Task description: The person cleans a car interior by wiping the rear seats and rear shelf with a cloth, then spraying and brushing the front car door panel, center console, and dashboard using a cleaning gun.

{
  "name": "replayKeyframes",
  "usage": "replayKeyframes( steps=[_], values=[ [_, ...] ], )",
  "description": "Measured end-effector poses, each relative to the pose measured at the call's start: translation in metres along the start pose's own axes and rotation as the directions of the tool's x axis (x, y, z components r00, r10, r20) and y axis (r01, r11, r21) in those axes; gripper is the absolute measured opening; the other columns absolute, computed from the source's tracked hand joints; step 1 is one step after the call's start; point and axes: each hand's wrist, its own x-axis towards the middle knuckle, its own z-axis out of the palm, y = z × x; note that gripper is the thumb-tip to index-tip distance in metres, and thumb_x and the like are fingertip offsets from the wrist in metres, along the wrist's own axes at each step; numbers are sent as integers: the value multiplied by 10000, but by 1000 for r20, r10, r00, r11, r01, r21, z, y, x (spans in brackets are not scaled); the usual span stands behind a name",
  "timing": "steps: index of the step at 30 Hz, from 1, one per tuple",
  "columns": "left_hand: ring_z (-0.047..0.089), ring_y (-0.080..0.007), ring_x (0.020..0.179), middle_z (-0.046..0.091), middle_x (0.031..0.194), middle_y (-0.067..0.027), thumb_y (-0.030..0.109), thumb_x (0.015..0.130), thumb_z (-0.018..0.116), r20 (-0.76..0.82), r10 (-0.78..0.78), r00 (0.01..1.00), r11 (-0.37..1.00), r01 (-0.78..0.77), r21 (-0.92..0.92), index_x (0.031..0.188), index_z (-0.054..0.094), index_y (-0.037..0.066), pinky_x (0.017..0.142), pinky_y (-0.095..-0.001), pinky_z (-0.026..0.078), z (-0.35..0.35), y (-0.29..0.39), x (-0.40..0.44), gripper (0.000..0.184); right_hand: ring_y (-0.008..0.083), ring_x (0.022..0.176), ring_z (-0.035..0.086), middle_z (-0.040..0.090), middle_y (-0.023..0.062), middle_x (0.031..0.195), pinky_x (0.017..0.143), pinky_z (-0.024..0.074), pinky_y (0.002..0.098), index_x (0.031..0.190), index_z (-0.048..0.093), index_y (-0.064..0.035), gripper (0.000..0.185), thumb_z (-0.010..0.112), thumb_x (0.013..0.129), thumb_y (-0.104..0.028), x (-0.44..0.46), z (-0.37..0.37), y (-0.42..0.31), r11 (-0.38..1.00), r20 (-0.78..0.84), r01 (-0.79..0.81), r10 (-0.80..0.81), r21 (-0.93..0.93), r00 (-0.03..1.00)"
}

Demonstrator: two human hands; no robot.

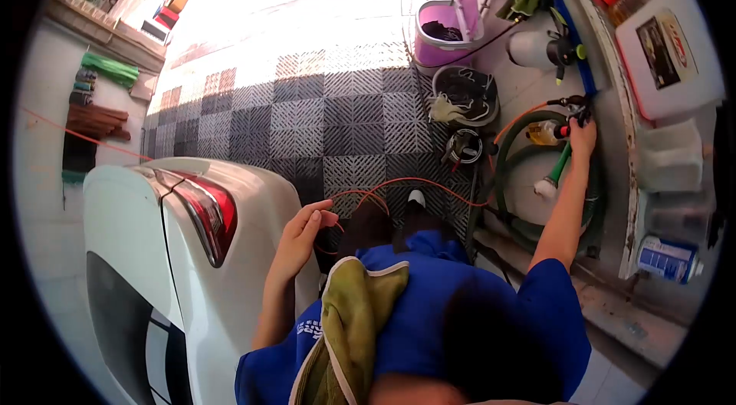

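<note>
The white car [253, 198] is standing beside your half-open, empty left hand [300, 235]. Between your hands, the orange hose [402, 179] is looping by your shoe [416, 197], risking a snag that jerks the black spray gun [576, 107] your right hand [583, 138] is gripping, fingers curled.

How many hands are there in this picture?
2. The left hand is up in the air beside the white car. The right hand reaches out by the coiled green hose. I can't see any others.
</note>
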Motion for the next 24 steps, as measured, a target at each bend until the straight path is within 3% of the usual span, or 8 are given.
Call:
replayKeyframes(
  steps=[1, 2, 8, 10, 12, 16, 20, 24],
  values=[
    [592, -150, 974, 642, 1020, -96, 178, 996, 404, -93, -38, 995, 998, 34, -50, 1200, 546, -15, 886, -277, 449, -8, -24, -5, 314, 258, 833, 630, 649, 153, 920, 762, 474, 365, 992, 588, 57, 329, 686, 764, -160, 13, 5, 17, 972, 123, -30, 1, 233, 992],
    [593, -147, 966, 642, 1019, -97, 189, 991, 423, -177, -143, 974, 989, 134, -61, 1201, 547, -14, 877, -276, 453, -14, -47, -10, 317, 192, 780, 597, 635, 109, 886, 732, 475, 327, 1003, 589, 53, 299, 662, 769, -118, 1, 1, -5, 986, 39, 30, -37, 164, 999],
    [601, -161, 933, 640, 1036, -107, 203, 950, 511, -354, -506, 786, 862, 442, -249, 1187, 573, 0, 835, -281, 472, -14, -124, -22, 318, 117, 759, 562, 584, 55, 925, 656, 459, 234, 1206, 483, 45, 447, 619, 781, 51, -72, 54, -104, 846, 363, -181, -16, 501, 932],
    [606, -179, 957, 635, 1064, -118, 211, 924, 551, -431, -375, 821, 914, 406, -22, 1160, 599, 12, 851, -288, 469, -20, -139, -7, 313, 101, 777, 558, 584, 44, 935, 679, 457, 235, 1206, 488, 34, 443, 605, 780, 63, -88, 99, -143, 822, 478, -243, -40, 515, 877],
    [610, -234, 987, 625, 1101, -140, 229, 880, 601, -480, -388, 787, 911, 408, -67, 1133, 623, 26, 872, -327, 468, -36, -118, 24, 325, 100, 790, 552, 585, 37, 941, 701, 453, 239, 1172, 513, 26, 412, 588, 770, 80, -82, 161, -150, 838, 607, -259, -106, 481, 788],
    [594, -336, 1010, 636, 1051, -194, 252, 832, 633, -334, -151, 931, 920, 255, 296, 1087, 627, -18, 908, -391, 457, -107, -141, 94, 371, 121, 712, 556, 592, 24, 872, 650, 462, 246, 1063, 568, 6, 354, 600, 718, 77, -91, 281, -233, 788, 737, -468, 26, 401, 675],
    [582, -345, 1048, 626, 1091, -206, 245, 858, 593, -472, -188, 861, 944, 292, 156, 1089, 621, -19, 925, -401, 445, -222, -120, 168, 352, 115, 660, 561, 592, 33, 836, 558, 460, 247, 980, 595, 10, 299, 557, 696, 95, -101, 380, -364, 679, 719, -538, 22, 499, 695],
    [580, -359, 1031, 628, 1080, -207, 218, 887, 551, -662, -209, 719, 921, 372, 113, 1112, 605, -20, 914, -410, 443, -315, -78, 209, 332, 96, 572, 516, 568, 21, 815, 460, 404, 231, 1119, 556, 25, 396, 580, 730, 93, -110, 451, -527, 710, 610, -360, -123, 605, 783]
  ],
)
